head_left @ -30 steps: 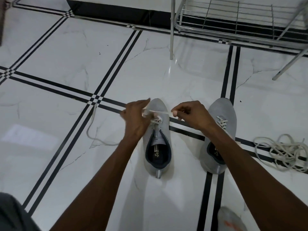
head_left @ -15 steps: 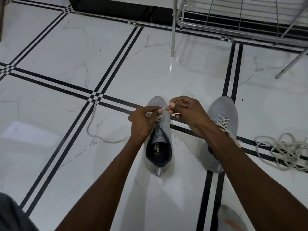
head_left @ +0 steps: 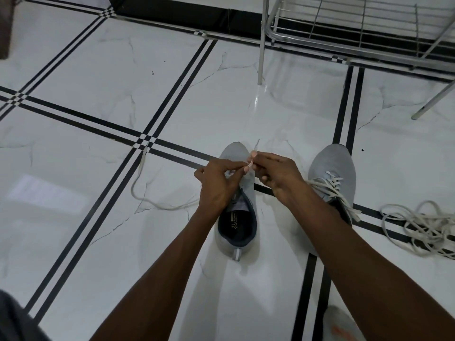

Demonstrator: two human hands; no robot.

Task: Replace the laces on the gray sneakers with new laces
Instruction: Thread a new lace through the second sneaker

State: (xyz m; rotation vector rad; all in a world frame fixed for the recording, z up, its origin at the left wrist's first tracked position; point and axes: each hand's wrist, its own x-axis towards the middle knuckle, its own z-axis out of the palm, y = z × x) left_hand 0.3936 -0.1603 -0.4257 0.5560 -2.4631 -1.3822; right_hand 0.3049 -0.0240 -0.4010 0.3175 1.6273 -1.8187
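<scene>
Your left hand (head_left: pixel 216 183) and right hand (head_left: pixel 278 175) pinch the limp lace (head_left: pixel 250 166) over the left sneaker (head_left: pixel 242 193) (grip its stiff tip).

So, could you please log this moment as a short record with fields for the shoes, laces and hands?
left sneaker: gray, on the floor, under both hands, eyelet area mostly hidden
right sneaker: gray, beside it, laced with a white lace
lace in hand: white, pinched above the left sneaker, one length trailing left across the floor
left hand: pinching the lace
right hand: pinching the lace too, fingertips meeting the left hand's
loose laces: white tangle at far right
metal rack: behind the shoes
</scene>
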